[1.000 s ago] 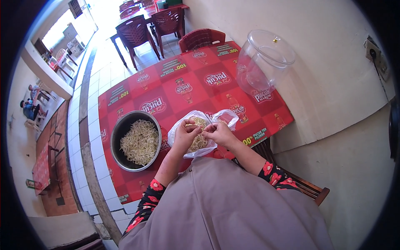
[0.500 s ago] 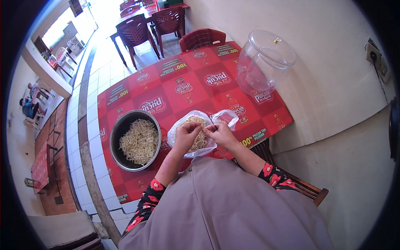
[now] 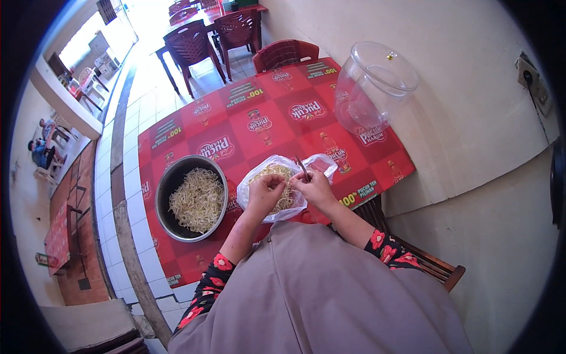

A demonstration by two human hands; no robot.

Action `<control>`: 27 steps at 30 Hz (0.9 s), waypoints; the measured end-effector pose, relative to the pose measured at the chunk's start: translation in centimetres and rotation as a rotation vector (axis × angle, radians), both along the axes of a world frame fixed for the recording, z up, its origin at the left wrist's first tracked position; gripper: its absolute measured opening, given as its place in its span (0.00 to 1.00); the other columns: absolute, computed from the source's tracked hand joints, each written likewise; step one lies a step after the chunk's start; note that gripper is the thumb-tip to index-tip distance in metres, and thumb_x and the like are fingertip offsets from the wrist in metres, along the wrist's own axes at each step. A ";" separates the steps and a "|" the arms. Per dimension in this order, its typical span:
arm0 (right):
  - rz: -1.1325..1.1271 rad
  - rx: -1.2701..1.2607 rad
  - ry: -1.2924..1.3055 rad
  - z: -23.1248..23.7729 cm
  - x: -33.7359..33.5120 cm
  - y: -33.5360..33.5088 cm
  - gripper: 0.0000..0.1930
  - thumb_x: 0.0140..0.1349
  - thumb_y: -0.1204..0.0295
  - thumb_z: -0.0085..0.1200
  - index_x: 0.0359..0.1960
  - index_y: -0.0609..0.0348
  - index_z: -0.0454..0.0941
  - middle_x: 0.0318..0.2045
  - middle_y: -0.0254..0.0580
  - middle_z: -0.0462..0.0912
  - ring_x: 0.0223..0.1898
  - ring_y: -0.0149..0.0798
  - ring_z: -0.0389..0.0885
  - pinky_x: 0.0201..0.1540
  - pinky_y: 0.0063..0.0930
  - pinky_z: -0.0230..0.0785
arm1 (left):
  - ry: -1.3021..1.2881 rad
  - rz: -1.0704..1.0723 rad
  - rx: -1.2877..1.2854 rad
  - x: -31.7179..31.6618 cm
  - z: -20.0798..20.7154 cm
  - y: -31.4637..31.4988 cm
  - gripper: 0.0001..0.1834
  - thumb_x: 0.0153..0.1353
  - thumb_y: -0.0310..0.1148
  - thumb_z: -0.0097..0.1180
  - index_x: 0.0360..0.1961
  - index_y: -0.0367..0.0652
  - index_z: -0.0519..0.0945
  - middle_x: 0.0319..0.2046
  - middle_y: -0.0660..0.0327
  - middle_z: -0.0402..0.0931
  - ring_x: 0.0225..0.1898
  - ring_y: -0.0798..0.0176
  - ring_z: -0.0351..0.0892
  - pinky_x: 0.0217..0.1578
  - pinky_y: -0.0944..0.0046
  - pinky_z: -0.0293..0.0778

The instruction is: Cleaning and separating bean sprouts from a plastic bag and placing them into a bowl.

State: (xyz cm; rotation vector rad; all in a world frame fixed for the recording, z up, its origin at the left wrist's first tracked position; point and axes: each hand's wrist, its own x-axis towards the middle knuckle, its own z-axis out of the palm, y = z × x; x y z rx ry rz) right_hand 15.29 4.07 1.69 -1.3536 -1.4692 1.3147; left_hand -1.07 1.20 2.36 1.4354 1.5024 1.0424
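Over a white plastic bag (image 3: 242,192) of bean sprouts (image 3: 284,200), both hands are raised close together with their fingertips nearly meeting. My left hand (image 3: 263,192) is closed in a pinch; whatever it holds is too small to make out. A thin, dark, pointed tool like a small knife (image 3: 303,169) sticks up from the closed fingers of my right hand (image 3: 314,187). Left of the bag stands a deep grey metal pot (image 3: 161,207) with a heap of bean sprouts (image 3: 197,200) in it. A smaller part of white plastic (image 3: 323,165) lies just beyond my right hand.
A red printed cloth covers the table (image 3: 247,112). At its far right, by the wall, a large clear plastic jar (image 3: 365,100) leans on its side. A red chair (image 3: 286,55) stands at the far edge, a wooden chair (image 3: 433,268) at lower right. Two people sit far left.
The dark tool in my right hand has tipped up and now shows clearly above the fingers. My hands otherwise keep nearly the same place over the bag.
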 end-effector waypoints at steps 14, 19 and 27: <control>0.024 0.027 0.030 -1.2 0.1 0.3 0.11 0.51 0.67 0.59 0.27 0.65 0.79 0.20 0.35 0.78 0.22 0.25 0.74 0.26 0.23 0.67 | -0.378 -0.095 -0.124 -0.1 -0.5 0.0 0.08 0.54 0.28 0.57 0.36 0.38 0.77 0.29 0.65 0.76 0.31 0.75 0.73 0.33 0.73 0.69; 0.105 -0.056 0.074 -0.4 0.2 0.1 0.10 0.55 0.69 0.55 0.30 0.65 0.79 0.26 0.36 0.79 0.27 0.25 0.74 0.31 0.21 0.67 | -0.454 -0.136 -0.163 -0.3 -0.2 -0.1 0.08 0.55 0.28 0.56 0.37 0.38 0.75 0.31 0.65 0.76 0.31 0.75 0.73 0.32 0.75 0.68; 0.076 -0.238 0.221 1.3 -0.2 -0.3 0.10 0.58 0.71 0.51 0.33 0.65 0.79 0.31 0.36 0.80 0.35 0.24 0.75 0.41 0.20 0.65 | -0.453 -0.037 -0.148 -1.9 -1.0 -0.4 0.08 0.55 0.28 0.56 0.36 0.38 0.75 0.30 0.65 0.76 0.30 0.73 0.74 0.32 0.74 0.70</control>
